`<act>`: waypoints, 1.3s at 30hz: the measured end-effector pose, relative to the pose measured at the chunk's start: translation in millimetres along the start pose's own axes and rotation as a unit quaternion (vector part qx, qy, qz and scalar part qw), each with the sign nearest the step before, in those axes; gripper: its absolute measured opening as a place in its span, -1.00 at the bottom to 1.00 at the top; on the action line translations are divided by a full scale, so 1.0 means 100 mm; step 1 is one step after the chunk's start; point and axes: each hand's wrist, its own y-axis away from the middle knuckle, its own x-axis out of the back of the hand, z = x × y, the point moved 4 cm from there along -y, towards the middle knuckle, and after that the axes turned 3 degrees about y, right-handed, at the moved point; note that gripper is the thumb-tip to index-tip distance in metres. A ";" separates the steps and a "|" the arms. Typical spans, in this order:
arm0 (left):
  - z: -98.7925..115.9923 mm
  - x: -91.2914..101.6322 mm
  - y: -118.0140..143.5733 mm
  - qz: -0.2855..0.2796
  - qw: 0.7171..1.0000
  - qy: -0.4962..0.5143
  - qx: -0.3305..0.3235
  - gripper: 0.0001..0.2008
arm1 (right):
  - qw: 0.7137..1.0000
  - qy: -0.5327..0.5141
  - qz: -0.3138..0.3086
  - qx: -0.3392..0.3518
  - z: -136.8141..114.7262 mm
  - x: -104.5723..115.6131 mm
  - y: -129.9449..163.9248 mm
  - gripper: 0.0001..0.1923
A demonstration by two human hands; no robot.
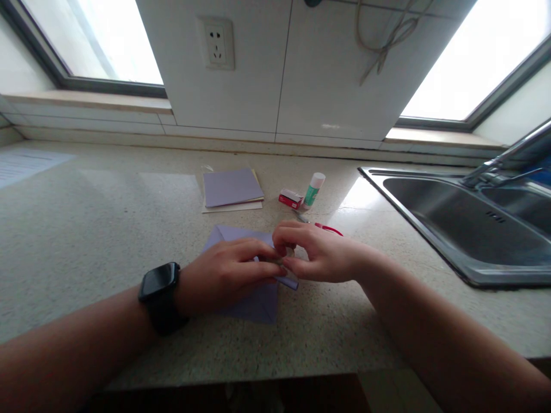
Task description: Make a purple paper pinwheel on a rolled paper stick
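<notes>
A folded sheet of lilac paper (253, 304) lies on the speckled countertop (94, 229) in front of me. My left hand (228, 272), with a black watch on the wrist, presses flat on the paper. My right hand (314, 255) pinches a fold at the paper's right edge with thumb and fingertips. The two hands touch each other at the fingertips over the fold. Most of the paper's middle is hidden under my hands.
A stack of lilac and yellow paper sheets (231, 188) lies further back. A small red box (290, 198), a green-and-white glue stick (314, 190) and red-handled scissors (329, 229) lie behind my right hand. A steel sink (465, 229) with a tap fills the right.
</notes>
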 end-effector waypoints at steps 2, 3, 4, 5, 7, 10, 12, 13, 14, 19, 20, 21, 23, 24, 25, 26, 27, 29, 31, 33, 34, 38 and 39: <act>0.00 0.00 0.00 -0.004 1.000 -0.009 -0.004 -0.79 | 1.000 -0.001 -0.009 -0.015 0.00 0.00 0.00 -0.95; 0.00 0.00 0.00 -0.010 1.000 -0.010 -0.003 -0.79 | 1.000 -0.001 -0.014 -0.024 0.00 -0.01 0.00 -0.93; 0.00 0.00 0.00 -0.018 1.000 -0.010 0.001 -0.78 | 0.999 0.000 -0.017 -0.031 0.00 -0.01 0.00 -0.92; 0.00 -0.01 0.00 -0.025 1.000 -0.009 0.007 -0.77 | 0.999 0.004 -0.016 -0.035 0.00 0.00 0.01 -0.91; 0.00 -0.02 -0.01 -0.038 0.999 -0.006 0.013 -0.75 | 0.999 0.011 -0.010 -0.040 -0.01 0.00 0.01 -0.89; 0.01 -0.03 -0.01 -0.046 0.999 -0.009 0.014 -0.74 | 0.999 0.016 -0.003 -0.052 0.00 0.00 0.01 -0.86; 0.00 -0.03 -0.02 -0.042 0.999 -0.009 0.017 -0.74 | 0.998 0.016 0.001 -0.055 0.01 0.00 0.01 -0.85; -0.01 -0.02 -0.02 -0.037 0.999 -0.009 0.019 -0.75 | 0.998 0.013 0.004 -0.054 0.02 0.00 0.02 -0.85; -0.01 -0.02 -0.02 -0.031 0.999 -0.008 0.019 -0.75 | 0.999 0.008 0.007 -0.051 0.02 0.00 0.02 -0.85; -0.01 0.03 -0.03 -0.013 1.000 -0.001 0.011 -0.77 | 0.999 -0.029 0.012 -0.006 0.04 0.01 0.03 -0.86; 0.00 0.03 -0.03 -0.011 1.000 0.002 0.011 -0.78 | 0.999 -0.032 0.014 0.002 0.05 0.01 0.03 -0.86; 0.00 0.03 -0.04 -0.008 1.000 0.004 0.011 -0.78 | 0.999 -0.033 0.017 0.008 0.05 0.01 0.03 -0.86; 0.00 0.03 -0.04 -0.002 1.000 0.010 0.011 -0.79 | 0.999 -0.030 0.024 0.011 0.05 0.01 0.02 -0.87; 0.00 0.03 -0.04 0.002 1.000 0.012 0.011 -0.80 | 0.999 -0.028 0.027 0.010 0.05 0.01 0.02 -0.86; 0.00 0.03 -0.04 0.005 1.000 0.012 0.011 -0.80 | 0.999 -0.025 0.030 0.008 0.04 0.01 0.02 -0.86; 0.00 0.03 -0.04 0.008 1.000 0.013 0.011 -0.79 | 0.999 -0.022 0.033 0.005 0.03 0.01 0.02 -0.85; 0.00 0.03 -0.04 0.009 1.000 0.014 0.012 -0.79 | 0.999 -0.019 0.034 0.000 0.03 0.01 0.02 -0.85; 0.00 0.04 -0.04 0.014 1.000 0.016 0.014 -0.77 | 0.999 -0.011 0.028 -0.016 0.02 0.01 0.03 -0.85; 0.00 0.04 -0.04 0.020 0.999 0.022 0.020 -0.76 | 0.999 -0.006 0.017 -0.030 0.02 0.01 0.03 -0.85; 0.00 0.05 -0.04 0.025 0.999 0.029 0.026 -0.76 | 0.999 -0.005 0.007 -0.038 0.02 0.01 0.02 -0.85; 0.00 0.05 -0.04 0.027 0.999 0.032 0.027 -0.76 | 0.999 -0.006 0.004 -0.038 0.02 0.01 0.02 -0.85; 0.01 0.05 -0.05 0.025 0.999 0.044 0.017 -0.76 | 0.999 -0.021 -0.011 -0.022 0.02 0.00 0.01 -0.89; 0.01 0.05 -0.05 0.024 0.999 0.045 0.015 -0.76 | 0.999 -0.026 -0.013 -0.016 0.01 0.00 0.00 -0.90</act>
